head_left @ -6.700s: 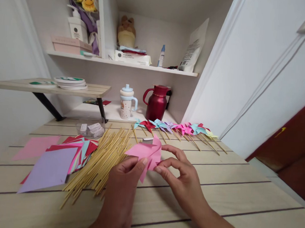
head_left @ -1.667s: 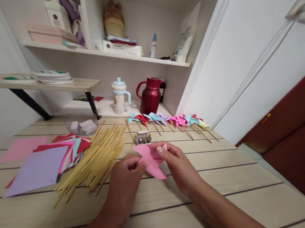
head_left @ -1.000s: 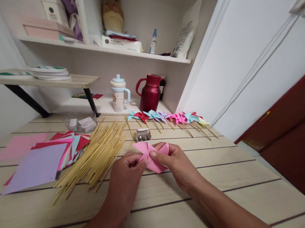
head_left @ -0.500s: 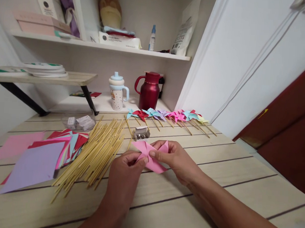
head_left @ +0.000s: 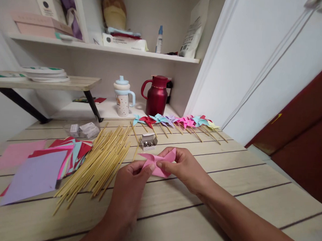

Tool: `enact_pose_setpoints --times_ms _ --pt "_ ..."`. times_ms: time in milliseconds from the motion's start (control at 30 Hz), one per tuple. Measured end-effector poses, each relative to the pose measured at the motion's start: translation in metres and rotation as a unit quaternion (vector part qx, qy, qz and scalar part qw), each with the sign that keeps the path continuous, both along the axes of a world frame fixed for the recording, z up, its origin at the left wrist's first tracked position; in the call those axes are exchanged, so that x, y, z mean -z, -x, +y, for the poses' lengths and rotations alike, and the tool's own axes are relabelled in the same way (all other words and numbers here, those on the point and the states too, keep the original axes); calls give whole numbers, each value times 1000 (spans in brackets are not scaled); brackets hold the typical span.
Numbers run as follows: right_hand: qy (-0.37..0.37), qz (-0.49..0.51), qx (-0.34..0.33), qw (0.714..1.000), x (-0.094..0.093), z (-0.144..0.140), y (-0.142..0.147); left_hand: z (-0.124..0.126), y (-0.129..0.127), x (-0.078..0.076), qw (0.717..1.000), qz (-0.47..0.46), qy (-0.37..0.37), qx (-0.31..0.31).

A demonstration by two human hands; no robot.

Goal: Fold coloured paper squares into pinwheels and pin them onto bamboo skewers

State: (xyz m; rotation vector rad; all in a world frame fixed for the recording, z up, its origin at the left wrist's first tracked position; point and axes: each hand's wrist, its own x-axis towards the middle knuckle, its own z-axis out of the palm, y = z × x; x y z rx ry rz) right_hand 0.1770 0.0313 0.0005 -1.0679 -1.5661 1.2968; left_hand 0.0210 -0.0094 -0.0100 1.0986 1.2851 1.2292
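A pink paper pinwheel (head_left: 162,171), its corners folded toward the middle, is held between both hands above the table. My left hand (head_left: 132,178) pinches its left side, with the thumb near the centre. My right hand (head_left: 184,169) grips the right side, its thumb also pressed close to the centre and the fingers behind the paper. Just beyond the hands stands a small open box (head_left: 148,141) of metal pins. A heap of thin wooden sticks (head_left: 101,164) lies to the left of my left hand.
Left of the sticks are a purple paper sheet (head_left: 34,176), a pink sheet (head_left: 14,153) and a stack of coloured papers. Finished pinwheels (head_left: 159,118) on sticks line the table's back. Behind stand a white cup (head_left: 122,100) and a red jug (head_left: 157,96). Small boxes (head_left: 89,129) sit back left.
The pinwheel has tilted flatter between my hands, and its upper left blade now looks more folded over. Both hands keep hold of it, the thumbs shifted slightly.
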Motion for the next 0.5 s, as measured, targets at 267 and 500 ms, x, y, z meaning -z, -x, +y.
enact_pose_setpoints --times_ms 267,500 --pt "15 22 -2 1000 3 0 2 0 -2 -3 995 88 -19 -50" --pt "13 119 31 992 1 0 5 5 0 -6 986 128 -16 -102"
